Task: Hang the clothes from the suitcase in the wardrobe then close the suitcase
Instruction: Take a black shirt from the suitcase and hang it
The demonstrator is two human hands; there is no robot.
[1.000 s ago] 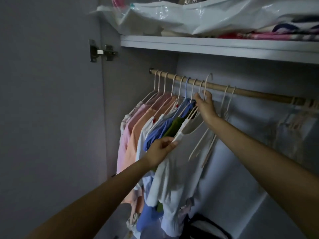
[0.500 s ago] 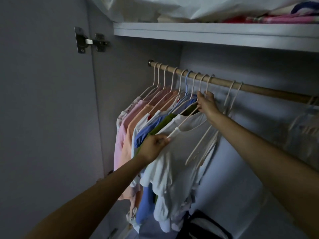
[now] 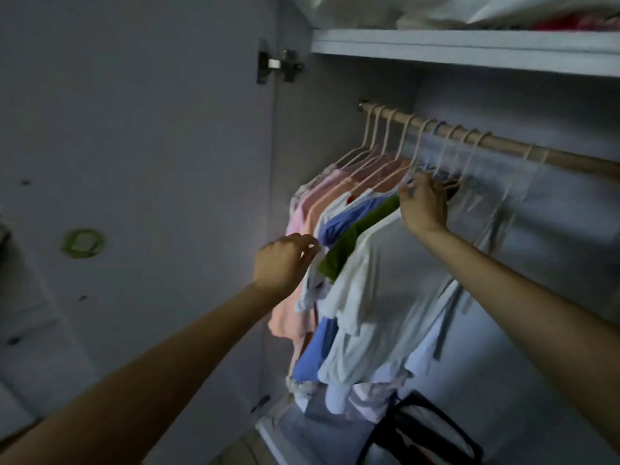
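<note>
Landmark: the wooden rail point(image 3: 503, 144) across the wardrobe, under the shelf point(image 3: 469, 50).

Far left of the rail, the open wardrobe door point(image 3: 134, 129) carries a round green sticker point(image 3: 82, 242); its hinge point(image 3: 280, 64) sits above and left of the rail's end.

Your left hand point(image 3: 283, 263) is below and left of the rail, at the outer edge of the hanging clothes. Grip: fingers loosely curled, tips at the fabric edge; motion blur means you cannot tell whether they pinch it.

Hanging from the rail on pale hangers point(image 3: 385, 142), left to right: pink garment point(image 3: 302, 216), peach garment point(image 3: 292, 317), blue garment point(image 3: 349, 216), green garment point(image 3: 349, 248), white T-shirt point(image 3: 379, 297). All hang packed together toward the rail's left end.

Your right hand point(image 3: 424, 206) is just under the rail, at the hanger necks above the white T-shirt. Grip: fingers spread and lightly bent among the hanger wires; you cannot tell if any wire is clasped.

Below the rail, right of the clothes' hems, a dark bag with black straps point(image 3: 426, 431) sits on the wardrobe floor. The suitcase is out of view.
</note>
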